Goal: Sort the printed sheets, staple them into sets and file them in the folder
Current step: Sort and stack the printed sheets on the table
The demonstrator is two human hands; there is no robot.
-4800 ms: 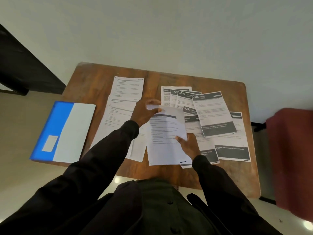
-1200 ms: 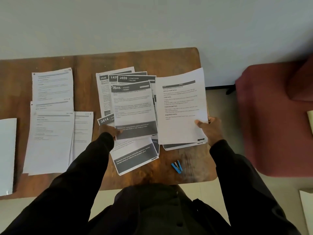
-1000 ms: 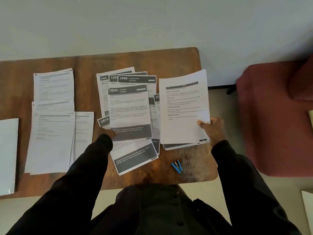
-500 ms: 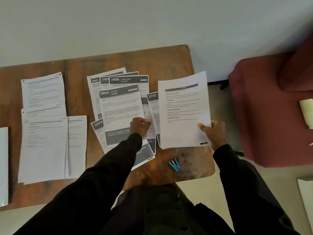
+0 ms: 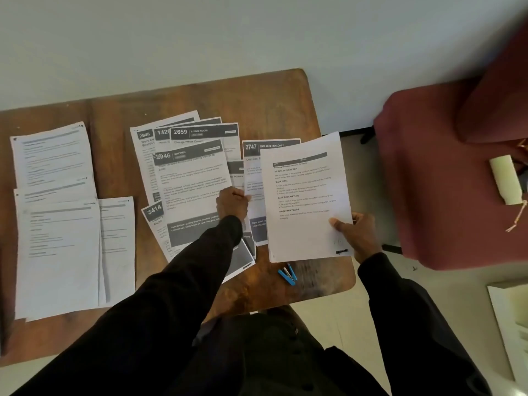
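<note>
Pinching a sheet edge in the fanned pile (image 5: 188,178), mid-table: left hand (image 5: 233,202), fingers curled | right hand (image 5: 357,235) grips plain sheet (image 5: 305,195) by its lower corner, over the table (image 5: 271,104), right end | clip (image 5: 287,274) just below.

Black-sleeved arms reach up from the lower frame: left hand (image 5: 232,202), centre, fingers curled, pinches a numbered sheet (image 5: 194,178); right hand (image 5: 357,235), centre-right, grips a white sheet (image 5: 305,195), thumb on top.

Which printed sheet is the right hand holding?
The rightmost sheet, plain text under a thin grey bar, with no big number; the right hand grips its lower right corner.
</note>
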